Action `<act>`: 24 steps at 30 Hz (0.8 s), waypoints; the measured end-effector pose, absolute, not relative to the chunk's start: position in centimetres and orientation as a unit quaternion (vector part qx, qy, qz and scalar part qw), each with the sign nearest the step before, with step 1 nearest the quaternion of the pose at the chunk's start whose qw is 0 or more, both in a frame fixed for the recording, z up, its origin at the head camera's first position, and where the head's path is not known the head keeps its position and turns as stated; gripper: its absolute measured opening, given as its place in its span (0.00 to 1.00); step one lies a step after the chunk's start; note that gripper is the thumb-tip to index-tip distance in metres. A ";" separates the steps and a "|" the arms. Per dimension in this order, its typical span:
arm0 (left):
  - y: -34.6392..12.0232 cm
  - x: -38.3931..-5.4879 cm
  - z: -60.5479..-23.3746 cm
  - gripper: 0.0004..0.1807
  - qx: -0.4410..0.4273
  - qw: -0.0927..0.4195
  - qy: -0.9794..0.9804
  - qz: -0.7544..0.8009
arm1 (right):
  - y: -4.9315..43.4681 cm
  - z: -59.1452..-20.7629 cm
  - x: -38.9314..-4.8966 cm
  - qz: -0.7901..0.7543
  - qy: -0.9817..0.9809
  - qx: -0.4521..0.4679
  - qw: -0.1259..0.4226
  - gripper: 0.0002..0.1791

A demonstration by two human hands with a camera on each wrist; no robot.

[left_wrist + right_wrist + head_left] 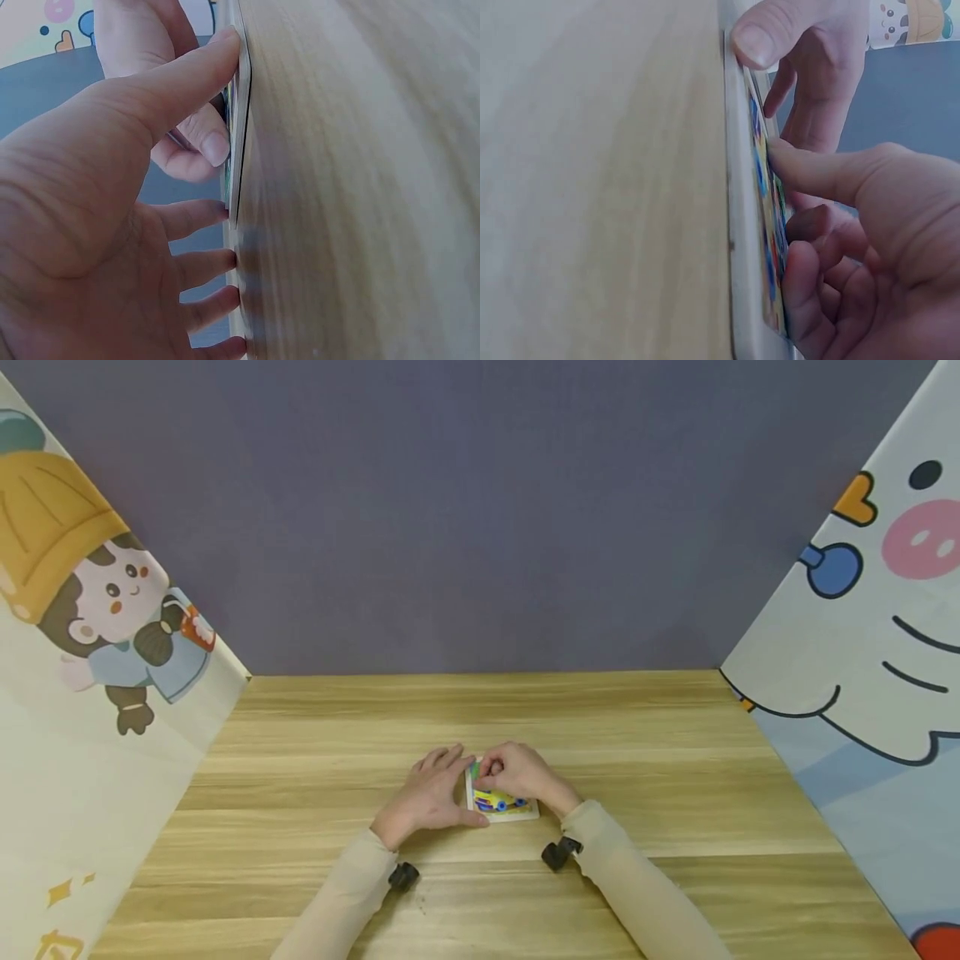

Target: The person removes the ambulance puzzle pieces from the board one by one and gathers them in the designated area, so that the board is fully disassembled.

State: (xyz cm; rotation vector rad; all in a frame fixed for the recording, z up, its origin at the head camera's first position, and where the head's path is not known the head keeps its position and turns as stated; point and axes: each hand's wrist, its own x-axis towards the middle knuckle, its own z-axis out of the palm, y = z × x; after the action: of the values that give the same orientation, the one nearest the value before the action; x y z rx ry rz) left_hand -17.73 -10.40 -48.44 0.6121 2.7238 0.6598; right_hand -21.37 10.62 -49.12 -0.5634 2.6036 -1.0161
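Note:
A small picture board [513, 817] with a pale border and a yellow vehicle with blue wheels lies flat on the table. My left hand [429, 793] spreads along its left side, the thumb resting on the near border and the index fingertip by the far left corner. The other left fingertips touch the tabletop. Over the picture, my right hand [521, 770] has its thumb tip against the printed surface [769, 255] and its other fingers curled close to it. I cannot tell whether a loose piece sits between them.
The wood-grain table [645, 735] runs back to a grey-blue panel [480, 527]. Cartoon-printed walls stand on the left [60, 760] and right [862, 693]. Black wrist devices sit on the left sleeve [403, 877] and the right sleeve [561, 853].

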 end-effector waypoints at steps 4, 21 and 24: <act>-10.3 -17.7 -48.5 0.59 0.212 0.135 0.941 0.228 | 10.6 -49.1 -21.3 -0.352 0.906 -0.193 0.134 0.13; -10.4 -17.7 -48.3 0.59 0.211 0.137 0.940 0.228 | 10.6 -48.9 -21.9 -0.362 0.899 -0.175 0.174 0.20; -10.4 -17.7 -48.3 0.59 0.211 0.135 0.939 0.234 | 10.6 -48.9 -22.0 -0.365 0.898 -0.167 0.182 0.20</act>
State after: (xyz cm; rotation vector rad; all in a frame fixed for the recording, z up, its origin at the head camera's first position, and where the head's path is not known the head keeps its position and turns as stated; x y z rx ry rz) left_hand -17.66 -10.40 -48.30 0.6106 2.7213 0.6765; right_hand -22.03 10.58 -48.88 -0.4723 2.5336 -1.0294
